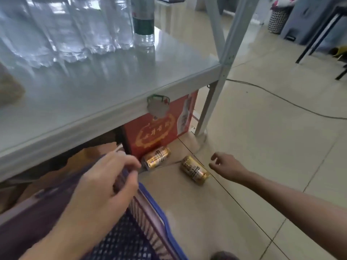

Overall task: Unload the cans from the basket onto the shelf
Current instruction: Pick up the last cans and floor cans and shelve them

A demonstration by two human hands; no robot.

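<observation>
Both hands are busy down low. Left hand (105,177) is curled shut around the blue basket (150,218) rim. Right hand (226,163) is open and empty, fingers spread, just beside one gold can (195,170) but not touching it. That can lies on its side on the floor (262,147). Another gold can (156,158) lies on its side too, right against a red box (159,126) under the big grey shelf (84,94). Clear water bottles (75,30) stand on the shelf. A shelf leg (206,113) stands behind the cans.
</observation>
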